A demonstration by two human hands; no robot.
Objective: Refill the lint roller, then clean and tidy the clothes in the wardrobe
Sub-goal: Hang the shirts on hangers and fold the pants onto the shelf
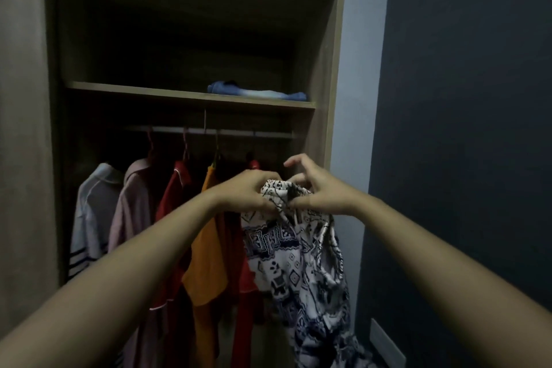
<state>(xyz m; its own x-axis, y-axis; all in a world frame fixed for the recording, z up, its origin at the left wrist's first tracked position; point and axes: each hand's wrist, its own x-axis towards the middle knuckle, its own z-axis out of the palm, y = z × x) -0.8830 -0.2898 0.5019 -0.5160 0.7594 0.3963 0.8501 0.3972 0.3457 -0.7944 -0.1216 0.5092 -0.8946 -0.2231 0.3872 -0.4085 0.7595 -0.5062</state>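
Your left hand [249, 191] & right hand [313, 188] both pinch the top of the patterned shirt [295, 263], held up in front of the wardrobe [328, 69], right of the hung clothes [206, 248].

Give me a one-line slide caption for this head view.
Left hand and right hand grip the top of a patterned shirt at the open wardrobe, beside hanging clothes.

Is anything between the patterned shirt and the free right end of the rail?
Nothing visible: the left hand and right hand grip the patterned shirt just below the bare right end of the rail; the nearest red garment hangs left of it.
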